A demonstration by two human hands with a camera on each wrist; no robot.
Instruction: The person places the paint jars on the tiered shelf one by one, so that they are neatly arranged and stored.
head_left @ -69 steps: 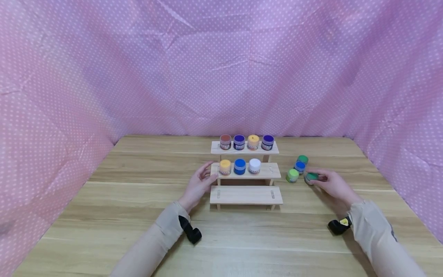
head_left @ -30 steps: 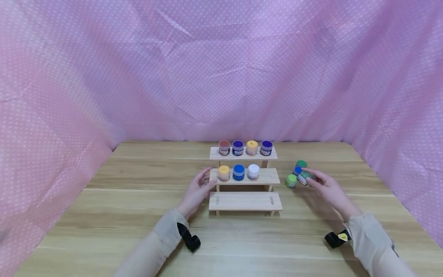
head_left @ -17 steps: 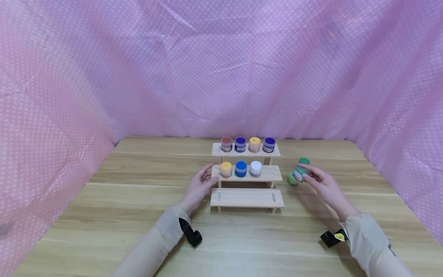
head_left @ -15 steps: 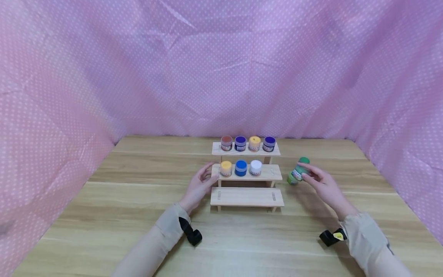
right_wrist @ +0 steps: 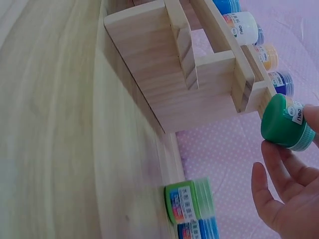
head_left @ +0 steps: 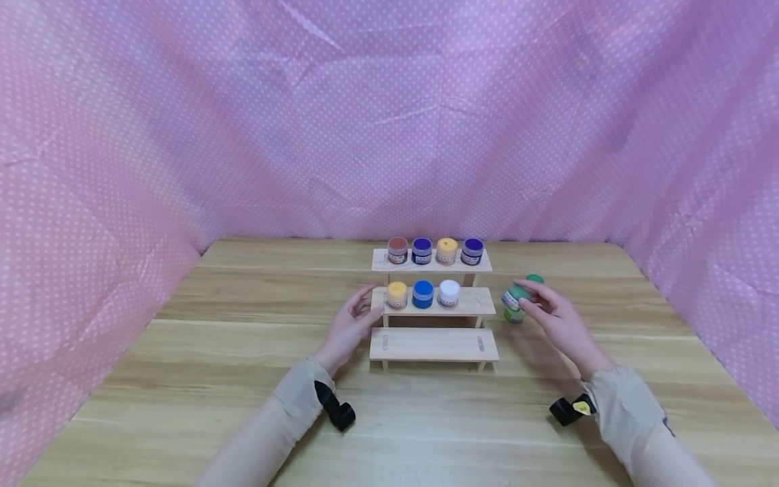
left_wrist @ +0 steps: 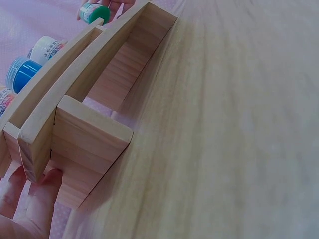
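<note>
A pink dotted curtain hung behind the wooden table. The three-step wooden stand stood toward the table's far edge, its lowest shelf facing the near edge. Both forearms came in over the near edge in beige sleeves, each wrist carrying a black camera. Left hand: at the left edge of the middle shelf, touching it, thumb spread apart from the fingers. Right hand: pinched a dark green jar between thumb and fingers, tilted, raised off the surface just beyond the middle shelf's right edge. Top shelf, left edge to right: red-brown jar, first purple jar, orange-yellow jar, second purple jar. Middle shelf, from the left edge: yellow jar, blue jar, white jar. On the table, off the stand's right end, sat a light green jar with another blue jar beside it; a second green jar showed partly behind the right hand.
</note>
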